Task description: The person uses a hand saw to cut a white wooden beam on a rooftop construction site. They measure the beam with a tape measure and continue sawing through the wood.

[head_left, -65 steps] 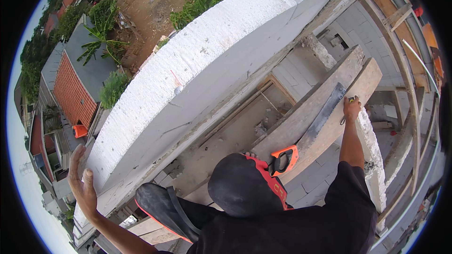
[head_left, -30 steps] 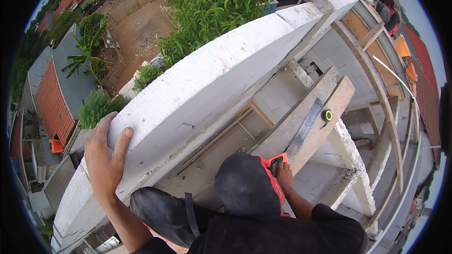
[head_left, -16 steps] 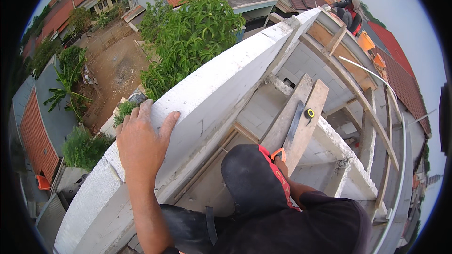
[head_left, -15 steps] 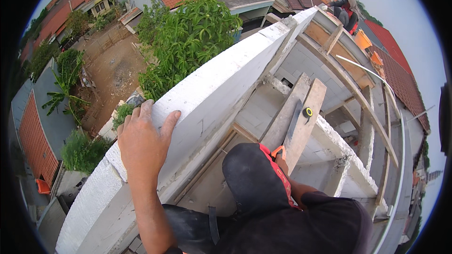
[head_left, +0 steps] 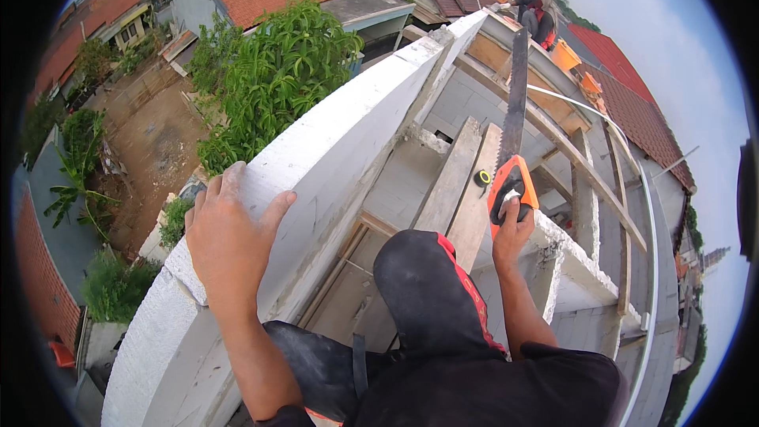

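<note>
My left hand (head_left: 231,241) lies over the top edge of a white block wall (head_left: 336,130), fingers bent a little over it and thumb spread apart. In my right hand (head_left: 512,235) is a handsaw (head_left: 513,138), gripped by its orange and black handle. Its long toothed blade points up and away from me, raised above two wooden planks (head_left: 452,190). A small black and yellow tape measure (head_left: 482,179) sits on the right-hand plank, just left of the saw handle. My bent knee (head_left: 427,285) is between my two arms.
Beyond the wall the ground drops to a dirt yard (head_left: 138,134) and a leafy tree (head_left: 277,71). Curved timber (head_left: 565,142) and a white pipe (head_left: 650,237) run along the right. Another person (head_left: 539,20) crouches at the far wall end, near an orange bucket (head_left: 564,55).
My right hand has come up from beside my knee, lifting the handsaw off the planks to point upward. The view has shifted slightly; my left hand stays on the wall.
</note>
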Motion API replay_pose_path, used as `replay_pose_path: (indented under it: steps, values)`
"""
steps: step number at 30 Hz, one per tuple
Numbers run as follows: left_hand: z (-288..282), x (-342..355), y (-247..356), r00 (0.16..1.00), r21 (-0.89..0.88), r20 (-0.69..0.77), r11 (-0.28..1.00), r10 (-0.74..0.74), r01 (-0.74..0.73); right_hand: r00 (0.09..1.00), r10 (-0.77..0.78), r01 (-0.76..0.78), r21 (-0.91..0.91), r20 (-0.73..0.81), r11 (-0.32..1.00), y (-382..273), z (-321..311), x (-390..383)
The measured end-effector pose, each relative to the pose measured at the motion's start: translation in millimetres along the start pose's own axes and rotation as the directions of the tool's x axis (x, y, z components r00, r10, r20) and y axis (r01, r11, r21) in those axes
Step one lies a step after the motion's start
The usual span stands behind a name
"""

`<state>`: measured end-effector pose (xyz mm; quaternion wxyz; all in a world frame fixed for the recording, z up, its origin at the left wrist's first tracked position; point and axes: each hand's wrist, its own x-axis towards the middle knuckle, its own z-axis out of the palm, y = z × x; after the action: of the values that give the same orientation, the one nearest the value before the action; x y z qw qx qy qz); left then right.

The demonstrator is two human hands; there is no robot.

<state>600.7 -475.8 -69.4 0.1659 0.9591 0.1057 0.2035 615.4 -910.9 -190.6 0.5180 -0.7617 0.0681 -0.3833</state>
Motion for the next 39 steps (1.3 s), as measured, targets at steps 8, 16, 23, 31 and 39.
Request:
replay_pose_path:
  steps: [8, 16, 23, 31, 39]
  values:
    - [4.0, 5.6, 8.0, 0.997, -0.024, 0.031, 0.997, -0.077, 0.078, 0.952, -0.103, -0.053, 0.488, 0.288, 0.871, -85.1, 61.0, 92.8]
    - [9.4, 23.9, 18.3, 0.997, -0.097, 0.03, 0.993, -0.065, 0.068, 0.779, -0.057, -0.299, 0.449, 0.625, 0.842, -55.7, 103.1, 90.9]
    - [73.0, 70.7, 84.2, 0.998, 0.04, 0.049, 0.998, 0.048, -0.05, 0.621, -0.019, -0.426, 0.358, 0.783, 0.831, -58.5, 84.9, 127.1]
    - [90.9, 78.6, 89.9, 0.996, 0.112, 0.091, 0.993, 0.014, -0.024, 0.515, -0.044, -0.412, 0.292, 0.856, 0.863, -69.8, 70.3, 150.1]
    - [90.0, 77.8, 88.4, 0.995, 0.146, 0.096, 0.989, 0.012, -0.026, 0.494, -0.031, -0.373, 0.244, 0.869, 0.895, -84.0, 71.8, 152.9]
